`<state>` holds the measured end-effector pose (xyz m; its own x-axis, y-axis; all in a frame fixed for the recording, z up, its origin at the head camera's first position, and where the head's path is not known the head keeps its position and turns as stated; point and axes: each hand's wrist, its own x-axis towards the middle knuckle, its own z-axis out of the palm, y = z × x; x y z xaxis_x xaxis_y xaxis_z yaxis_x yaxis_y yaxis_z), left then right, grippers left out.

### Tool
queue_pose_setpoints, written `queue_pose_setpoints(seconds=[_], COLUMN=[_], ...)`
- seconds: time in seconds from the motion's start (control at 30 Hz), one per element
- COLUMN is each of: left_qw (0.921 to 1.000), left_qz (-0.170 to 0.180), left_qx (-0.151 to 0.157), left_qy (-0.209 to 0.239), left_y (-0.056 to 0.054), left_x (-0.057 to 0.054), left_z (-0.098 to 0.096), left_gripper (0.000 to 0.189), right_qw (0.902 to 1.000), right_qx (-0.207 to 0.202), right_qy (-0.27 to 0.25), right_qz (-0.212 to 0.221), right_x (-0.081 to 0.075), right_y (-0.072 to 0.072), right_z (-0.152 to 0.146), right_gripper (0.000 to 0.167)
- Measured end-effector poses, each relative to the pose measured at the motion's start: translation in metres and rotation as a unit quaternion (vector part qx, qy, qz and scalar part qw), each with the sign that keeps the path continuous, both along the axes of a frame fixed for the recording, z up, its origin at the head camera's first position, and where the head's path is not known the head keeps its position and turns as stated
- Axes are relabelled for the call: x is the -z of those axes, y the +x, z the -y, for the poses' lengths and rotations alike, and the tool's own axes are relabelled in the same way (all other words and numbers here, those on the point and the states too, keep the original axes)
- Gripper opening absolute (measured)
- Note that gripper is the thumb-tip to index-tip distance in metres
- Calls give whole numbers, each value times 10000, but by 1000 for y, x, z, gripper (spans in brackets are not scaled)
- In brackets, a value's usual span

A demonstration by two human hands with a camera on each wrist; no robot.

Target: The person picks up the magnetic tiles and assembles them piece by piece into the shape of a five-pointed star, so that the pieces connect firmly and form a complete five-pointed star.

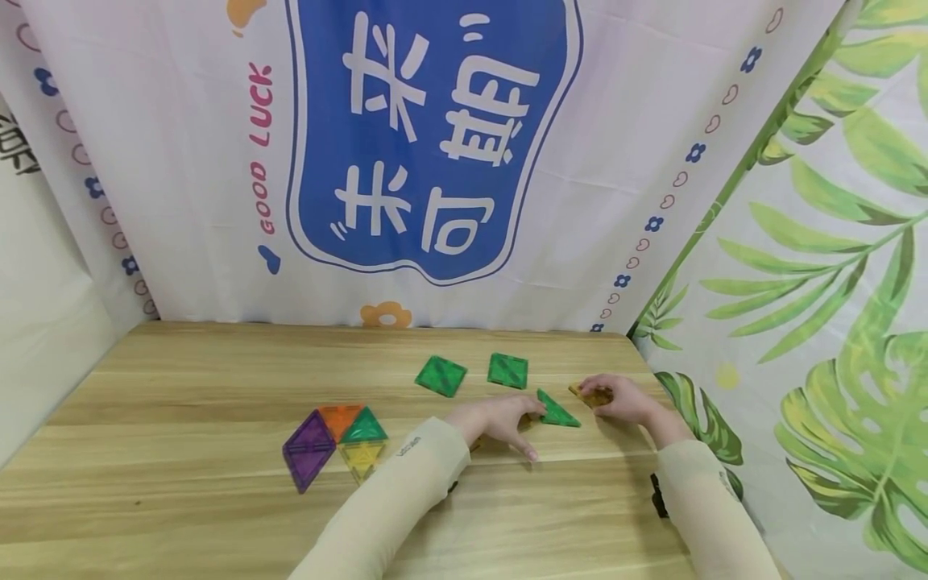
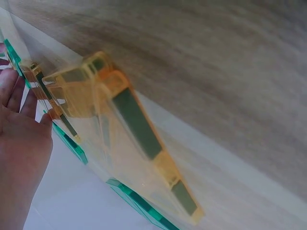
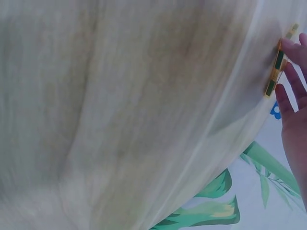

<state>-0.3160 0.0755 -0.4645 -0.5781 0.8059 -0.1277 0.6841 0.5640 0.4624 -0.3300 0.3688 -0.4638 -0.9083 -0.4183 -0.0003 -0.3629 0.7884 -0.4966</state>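
Note:
In the head view my right hand (image 1: pixel 623 399) pinches a yellow magnetic tile (image 1: pixel 598 396) near the table's right edge. Its magnet-lined side shows beside the fingers in the right wrist view, where the same tile (image 3: pixel 274 74) appears edge-on. My left hand (image 1: pixel 500 417) reaches over the table with thumb spread apart, fingertips at a green triangular magnetic tile (image 1: pixel 558 412). Beneath that hand, mostly hidden from the head, are yellow tiles. The left wrist view shows a large yellow tile (image 2: pixel 134 122) up close and another yellow tile (image 2: pixel 53 98) by the fingers.
Two green square-shaped pieces (image 1: pixel 441 376) lie toward the back of the wooden table (image 1: pixel 181 387). Left of the arms is a joined group of purple (image 1: pixel 310 451), orange (image 1: pixel 339 421), green (image 1: pixel 366 427) and yellow (image 1: pixel 360 457) tiles. A printed curtain (image 1: pixel 217 266) hangs behind.

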Motion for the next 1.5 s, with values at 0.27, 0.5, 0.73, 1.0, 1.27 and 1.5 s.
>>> queue_pose_setpoints(seconds=[0.27, 0.5, 0.73, 1.0, 1.27, 1.5], left_qw=[10000, 9999, 9999, 9998, 9998, 9998], left_qz=[-4, 116, 80, 185, 159, 178], left_qx=[-44, -58, -17, -45, -38, -46], left_qy=[-89, -85, -76, -86, -102, -47], left_y=[1, 2, 1, 0, 0, 2], left_x=[-4, -6, -6, -6, -5, -8], left_z=[0, 0, -1, -2, 0, 2], left_gripper=[86, 84, 84, 85, 84, 84], right_qw=[9975, 9980, 9983, 9988, 9905, 9907], right_qx=[421, 326, -81, -233, 1185, 1130], right_qy=[112, 212, 458, 420, 465, 516], right_qz=[-561, -506, -357, -104, -519, -558], right_x=[2, 1, -3, -6, 3, 5], right_y=[-2, 0, -1, -4, -2, 0], right_z=[-2, -5, -3, 5, 11, 12], right_gripper=[28, 31, 30, 35, 45, 55])
